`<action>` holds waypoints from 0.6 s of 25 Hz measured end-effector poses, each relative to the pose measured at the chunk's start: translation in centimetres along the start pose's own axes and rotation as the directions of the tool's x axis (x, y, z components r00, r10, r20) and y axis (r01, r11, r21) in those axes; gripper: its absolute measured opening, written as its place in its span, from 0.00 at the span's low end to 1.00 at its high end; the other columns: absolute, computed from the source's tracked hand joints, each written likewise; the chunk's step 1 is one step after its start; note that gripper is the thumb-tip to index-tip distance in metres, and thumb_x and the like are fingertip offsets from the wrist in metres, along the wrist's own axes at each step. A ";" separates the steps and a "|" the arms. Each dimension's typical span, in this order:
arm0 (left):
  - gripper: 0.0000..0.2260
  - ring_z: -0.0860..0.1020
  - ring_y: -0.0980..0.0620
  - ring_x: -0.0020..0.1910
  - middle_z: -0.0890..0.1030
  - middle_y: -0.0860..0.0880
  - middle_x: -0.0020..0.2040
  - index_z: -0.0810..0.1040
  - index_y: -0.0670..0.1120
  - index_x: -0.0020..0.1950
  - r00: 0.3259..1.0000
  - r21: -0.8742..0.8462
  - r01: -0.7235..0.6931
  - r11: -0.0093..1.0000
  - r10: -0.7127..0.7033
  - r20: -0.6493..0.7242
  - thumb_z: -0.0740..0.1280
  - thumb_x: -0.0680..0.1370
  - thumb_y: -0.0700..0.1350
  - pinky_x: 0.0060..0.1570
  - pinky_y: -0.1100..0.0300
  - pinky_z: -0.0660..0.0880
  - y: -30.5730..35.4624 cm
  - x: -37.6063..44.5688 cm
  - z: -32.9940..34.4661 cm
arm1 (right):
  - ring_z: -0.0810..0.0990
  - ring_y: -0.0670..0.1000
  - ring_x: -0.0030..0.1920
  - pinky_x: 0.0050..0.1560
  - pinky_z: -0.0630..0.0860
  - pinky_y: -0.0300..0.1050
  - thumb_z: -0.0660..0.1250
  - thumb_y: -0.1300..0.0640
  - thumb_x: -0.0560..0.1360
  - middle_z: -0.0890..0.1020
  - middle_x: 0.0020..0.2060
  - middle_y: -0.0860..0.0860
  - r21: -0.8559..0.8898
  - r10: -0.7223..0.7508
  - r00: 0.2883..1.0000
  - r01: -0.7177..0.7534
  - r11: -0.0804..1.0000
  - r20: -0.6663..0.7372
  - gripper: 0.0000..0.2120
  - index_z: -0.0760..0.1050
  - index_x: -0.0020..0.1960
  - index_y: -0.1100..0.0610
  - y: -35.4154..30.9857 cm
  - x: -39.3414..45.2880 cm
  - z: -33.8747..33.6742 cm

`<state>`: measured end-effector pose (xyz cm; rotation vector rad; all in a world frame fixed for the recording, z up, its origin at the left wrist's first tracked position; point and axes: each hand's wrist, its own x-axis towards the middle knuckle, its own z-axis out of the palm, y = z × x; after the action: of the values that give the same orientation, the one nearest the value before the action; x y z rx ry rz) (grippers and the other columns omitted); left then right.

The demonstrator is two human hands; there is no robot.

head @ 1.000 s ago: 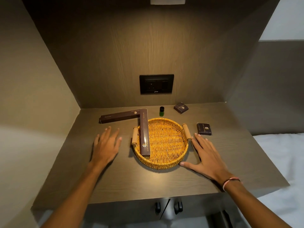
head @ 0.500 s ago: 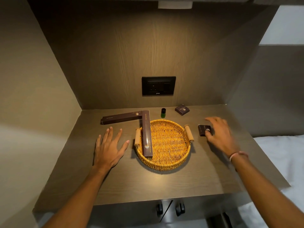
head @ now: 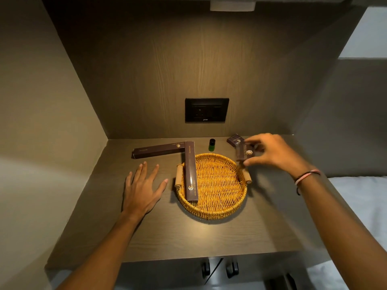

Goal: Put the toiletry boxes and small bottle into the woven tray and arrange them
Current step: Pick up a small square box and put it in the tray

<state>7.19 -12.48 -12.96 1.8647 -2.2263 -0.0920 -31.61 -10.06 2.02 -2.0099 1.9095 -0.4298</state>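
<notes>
A round woven tray (head: 217, 208) with two wooden handles sits mid-table. One long dark box (head: 191, 170) lies along its left side, its far end sticking out over the rim. A second long dark box (head: 157, 150) lies on the table behind the tray to the left. A small green bottle (head: 212, 145) with a black cap stands behind the tray. My right hand (head: 274, 152) holds a small square dark box (head: 245, 152) in the air above the tray's right handle. Another small dark box (head: 235, 140) rests behind it. My left hand (head: 142, 190) lies flat on the table, fingers spread, left of the tray.
The wooden table (head: 188, 237) sits in a niche with walls on the left and at the back. A black socket panel (head: 207, 110) is on the back wall. A white bed (head: 364, 197) lies to the right. A black wheeled thing (head: 219, 268) shows under the table's front edge.
My right hand went from beside the tray to the small box at the right, picked it up and carried it up toward the tray. My left hand stayed flat.
</notes>
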 end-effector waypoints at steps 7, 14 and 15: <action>0.34 0.55 0.46 0.80 0.58 0.42 0.80 0.58 0.54 0.79 1.000 -0.016 0.002 1.000 -0.002 -0.010 0.48 0.77 0.70 0.76 0.43 0.51 0.1 -0.1 -0.1 | 0.78 0.55 0.59 0.54 0.73 0.51 0.81 0.51 0.65 0.79 0.57 0.52 -0.278 -0.061 0.919 0.180 0.943 0.389 0.27 0.75 0.61 0.53 -8.6 -1.2 7.0; 0.34 0.56 0.46 0.80 0.58 0.42 0.80 0.59 0.55 0.79 1.000 -0.027 0.010 1.000 -0.010 -0.011 0.48 0.77 0.70 0.76 0.43 0.51 0.3 -0.1 -0.3 | 0.78 0.52 0.54 0.42 0.75 0.41 0.78 0.45 0.68 0.78 0.54 0.49 -0.118 0.034 0.885 0.023 0.993 0.465 0.24 0.77 0.61 0.50 -6.8 1.2 5.2; 0.33 0.55 0.46 0.80 0.58 0.42 0.80 0.59 0.55 0.79 1.000 -0.028 0.010 1.000 -0.011 -0.007 0.48 0.77 0.69 0.76 0.43 0.51 0.3 -0.1 -0.3 | 0.78 0.52 0.53 0.40 0.74 0.40 0.77 0.46 0.70 0.78 0.51 0.48 -0.075 0.040 0.936 -0.015 0.997 0.350 0.21 0.76 0.58 0.49 -6.0 2.5 4.3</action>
<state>6.97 -12.27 -12.64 1.8595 -2.1993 -0.1173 -24.26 -12.13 0.76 -1.9432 1.7463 0.0102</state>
